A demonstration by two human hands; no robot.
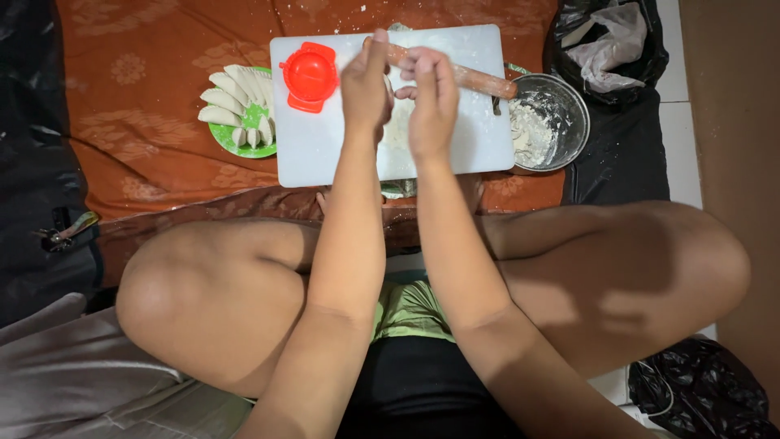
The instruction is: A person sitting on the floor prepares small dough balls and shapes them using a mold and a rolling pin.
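A white cutting board (317, 146) lies on an orange patterned cloth in front of my crossed legs. A wooden rolling pin (479, 80) rests across its far side. My left hand (366, 81) and my right hand (432, 93) are both over the pin, palms down, fingers resting on it, above a pale patch of dough (398, 130) that they partly hide. A red dumpling press (309, 76) sits open-faced on the board's left part.
A green plate (236, 138) with several folded white dumplings stands left of the board. A steel bowl (569, 106) with floury dough sits at the board's right edge. Black plastic bags (609, 41) lie at the far right and lower right.
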